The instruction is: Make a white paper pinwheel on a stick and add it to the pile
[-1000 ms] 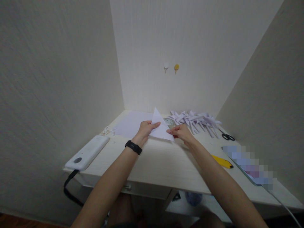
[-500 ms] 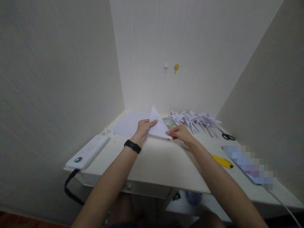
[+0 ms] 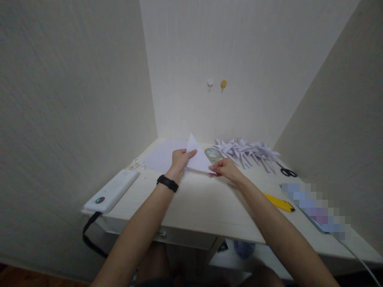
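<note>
A white sheet of paper folded into a triangle (image 3: 198, 160) is held above the desk, one point facing the back wall. My left hand (image 3: 180, 159) grips its left side, the thumb lying on top and the other fingers hidden beneath. At the lower right corner, my right hand (image 3: 224, 167) pinches the paper between thumb and fingers. Behind my left hand lie flat white paper sheets (image 3: 163, 153). A roll of clear tape (image 3: 213, 154) sits just beyond my right hand. Several folded paper pinwheels (image 3: 243, 149) are heaped at the back right.
On the right of the desk (image 3: 206, 207) are black-handled scissors (image 3: 288, 172), a yellow cutter (image 3: 279, 202) and a blurred-out flat device (image 3: 314, 209) with a cable. A white box-like device (image 3: 112, 191) with a black strap stands at the left edge. Small white scraps (image 3: 137, 163) lie near it.
Both hands keep their grip on the folded paper. The paper's right corner and my right hand have shifted very slightly left; the camera view has moved a little.
</note>
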Tool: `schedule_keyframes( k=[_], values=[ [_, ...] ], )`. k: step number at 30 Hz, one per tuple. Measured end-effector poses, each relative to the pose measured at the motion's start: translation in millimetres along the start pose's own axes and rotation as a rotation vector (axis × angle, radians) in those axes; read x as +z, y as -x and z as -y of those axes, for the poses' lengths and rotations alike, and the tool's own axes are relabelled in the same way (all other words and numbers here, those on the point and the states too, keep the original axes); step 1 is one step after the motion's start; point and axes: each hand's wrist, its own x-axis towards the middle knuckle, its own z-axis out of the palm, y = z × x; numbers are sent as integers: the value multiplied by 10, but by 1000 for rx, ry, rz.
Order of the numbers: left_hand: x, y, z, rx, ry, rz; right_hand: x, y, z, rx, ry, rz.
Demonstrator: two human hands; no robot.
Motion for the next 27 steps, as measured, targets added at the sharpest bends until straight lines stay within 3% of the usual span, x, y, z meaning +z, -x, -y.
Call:
schedule_keyframes(
  k=[13, 27],
  values=[
    [-19, -32, 12, 7, -10, -25, 2, 15, -9, 11, -21, -83],
    [-38, -41, 12, 44, -29, -2, -12, -24, -35, 33, 37, -87]
  ],
)
